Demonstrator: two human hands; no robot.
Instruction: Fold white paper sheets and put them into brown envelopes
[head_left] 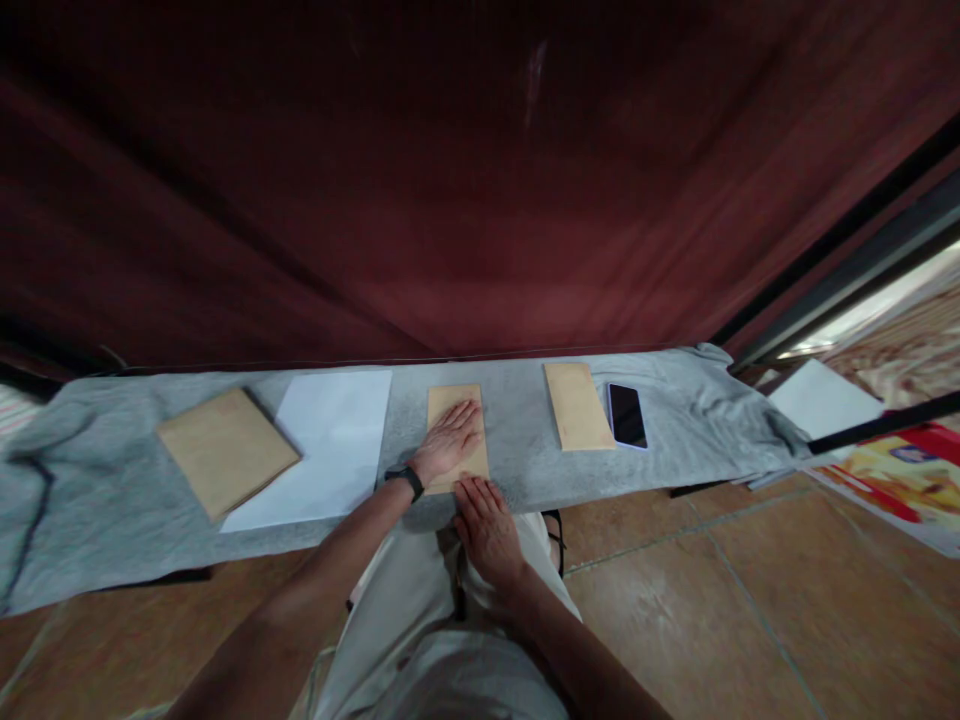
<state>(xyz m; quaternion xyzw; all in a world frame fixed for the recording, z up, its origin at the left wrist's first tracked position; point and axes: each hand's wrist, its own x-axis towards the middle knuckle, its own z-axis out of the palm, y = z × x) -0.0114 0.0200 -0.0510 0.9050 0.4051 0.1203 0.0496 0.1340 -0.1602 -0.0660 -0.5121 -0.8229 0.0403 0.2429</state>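
A tan paper envelope (454, 398) lies lengthwise in front of me on a grey cloth. My left hand (451, 438), with a dark band at the wrist, rests flat over its middle, fingers stretched out. At its near end, the fingertips of my right hand (489, 525) touch the paper, fingers extended and palm down. Parts of the envelope are hidden under both hands. Off to the right lies a second tan envelope (579, 408). On the left, a stack of tan envelopes (229, 450) partly covers white paper (337, 430).
A phone (627, 415) lies beside the right-hand envelope. The grey cloth (517, 420) covers a long narrow surface against a dark red curtain (450, 200). A white box (821, 400) and a colourful printed package (907, 470) are at far right, above a tiled floor (675, 600).
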